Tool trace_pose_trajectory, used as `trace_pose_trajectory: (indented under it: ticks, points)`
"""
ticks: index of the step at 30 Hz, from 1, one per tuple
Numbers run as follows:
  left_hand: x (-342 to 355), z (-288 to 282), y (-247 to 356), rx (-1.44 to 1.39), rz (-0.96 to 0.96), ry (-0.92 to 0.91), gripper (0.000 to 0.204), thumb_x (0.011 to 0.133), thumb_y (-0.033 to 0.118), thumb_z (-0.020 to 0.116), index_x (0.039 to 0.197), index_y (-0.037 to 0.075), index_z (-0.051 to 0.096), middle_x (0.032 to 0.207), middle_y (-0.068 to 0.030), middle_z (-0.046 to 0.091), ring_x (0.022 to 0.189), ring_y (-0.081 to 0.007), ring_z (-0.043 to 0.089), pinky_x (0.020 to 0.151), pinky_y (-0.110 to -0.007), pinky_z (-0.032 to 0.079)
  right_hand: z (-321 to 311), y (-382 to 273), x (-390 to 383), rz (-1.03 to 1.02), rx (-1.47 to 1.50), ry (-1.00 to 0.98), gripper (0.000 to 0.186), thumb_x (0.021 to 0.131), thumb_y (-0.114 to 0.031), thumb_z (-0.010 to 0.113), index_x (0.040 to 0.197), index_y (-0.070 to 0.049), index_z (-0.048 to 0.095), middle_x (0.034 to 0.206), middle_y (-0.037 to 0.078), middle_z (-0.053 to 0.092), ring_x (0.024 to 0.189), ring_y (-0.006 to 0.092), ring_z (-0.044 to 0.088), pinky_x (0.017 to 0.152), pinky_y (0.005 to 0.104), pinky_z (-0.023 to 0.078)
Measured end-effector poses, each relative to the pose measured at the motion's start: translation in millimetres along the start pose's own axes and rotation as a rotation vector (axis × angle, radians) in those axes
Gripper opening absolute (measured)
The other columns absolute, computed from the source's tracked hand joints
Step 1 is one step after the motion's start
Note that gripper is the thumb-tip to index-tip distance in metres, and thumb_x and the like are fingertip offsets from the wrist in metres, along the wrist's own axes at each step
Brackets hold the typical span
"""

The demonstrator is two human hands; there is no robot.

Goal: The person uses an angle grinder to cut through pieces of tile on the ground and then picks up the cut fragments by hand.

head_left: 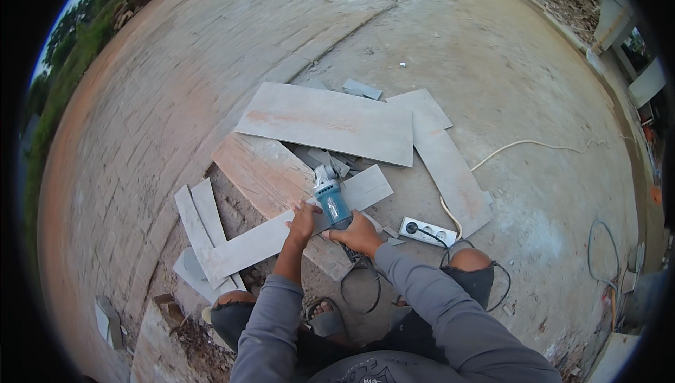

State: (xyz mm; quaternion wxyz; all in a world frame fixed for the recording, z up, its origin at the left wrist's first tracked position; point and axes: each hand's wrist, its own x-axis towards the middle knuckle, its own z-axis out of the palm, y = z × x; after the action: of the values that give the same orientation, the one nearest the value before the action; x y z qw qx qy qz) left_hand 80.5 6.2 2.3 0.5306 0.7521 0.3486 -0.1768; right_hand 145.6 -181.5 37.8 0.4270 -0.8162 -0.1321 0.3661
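Note:
My right hand (355,235) is wrapped round the rear body of a blue angle grinder (332,200), whose metal head points away from me. My left hand (302,221) rests on a narrow pale tile strip (242,248), just left of the grinder, its fingers bent and apart. The strip lies diagonally over a wider, reddish, dusty board (246,175), which is partly hidden. Beyond them lies a large pale tile (323,119), with small offcuts (330,161) under its near edge.
Tile pieces lie to the right (450,179) and left (200,235). A white power strip (427,231) with a plug and cables sits by my right knee. A rubble pile (569,10) is at the upper right. A groove crosses the concrete ground (506,80).

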Motion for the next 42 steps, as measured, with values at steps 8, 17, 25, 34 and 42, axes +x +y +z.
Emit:
trace_pose_trajectory:
  ticks: [8, 17, 25, 34, 42]
  points:
    - [-14, 21, 26, 0.004, -0.058, 0.082, 0.1, 0.079, 0.082, 0.042, 0.138, 0.002, 0.049, 0.158, -0.0267, -0.005, 0.145, -0.034, -0.022, 0.106, -0.062, -0.018, 2, 3, 3, -0.016, 0.028, 0.001, 0.075, 0.061, -0.045, 0.085, 0.109, 0.007, 0.058, 0.101, 0.021, 0.066, 0.093, 0.0304, 0.065, 0.084, 0.0352, 0.049]
    - [-11, 27, 25, -0.053, -0.046, 0.123, 0.112, 0.076, 0.082, 0.047, 0.138, -0.011, 0.041, 0.157, -0.027, -0.006, 0.144, -0.035, -0.023, 0.103, -0.062, -0.022, -2, -4, 1, -0.008, 0.046, -0.044, 0.071, 0.062, -0.043, 0.085, 0.107, 0.006, 0.06, 0.1, 0.019, 0.068, 0.09, 0.0279, 0.066, 0.083, 0.0339, 0.049]
    - [-11, 31, 26, -0.069, -0.028, 0.181, 0.113, 0.073, 0.082, 0.049, 0.133, -0.014, 0.046, 0.157, -0.0279, 0.0, 0.145, -0.0365, -0.02, 0.103, -0.063, -0.021, 5, 2, 5, -0.003, 0.066, -0.02, 0.066, 0.064, -0.042, 0.085, 0.106, 0.004, 0.062, 0.1, 0.017, 0.068, 0.09, 0.0266, 0.066, 0.082, 0.0333, 0.049]
    - [-6, 32, 18, -0.018, -0.024, 0.197, 0.11, 0.074, 0.083, 0.046, 0.133, -0.009, 0.05, 0.156, -0.0301, 0.0, 0.145, -0.0396, -0.018, 0.103, -0.065, -0.021, 4, -2, 4, -0.002, 0.052, -0.035, 0.065, 0.065, -0.042, 0.085, 0.106, 0.003, 0.062, 0.101, 0.017, 0.068, 0.092, 0.0268, 0.066, 0.083, 0.0336, 0.048]
    - [-4, 33, 16, -0.02, -0.02, 0.192, 0.108, 0.074, 0.083, 0.045, 0.132, -0.008, 0.051, 0.156, -0.0309, 0.0, 0.144, -0.0416, -0.019, 0.101, -0.067, -0.021, 1, -6, 3, 0.006, 0.082, -0.054, 0.07, 0.062, -0.044, 0.084, 0.107, 0.004, 0.061, 0.103, 0.021, 0.067, 0.096, 0.0315, 0.066, 0.085, 0.0365, 0.049]
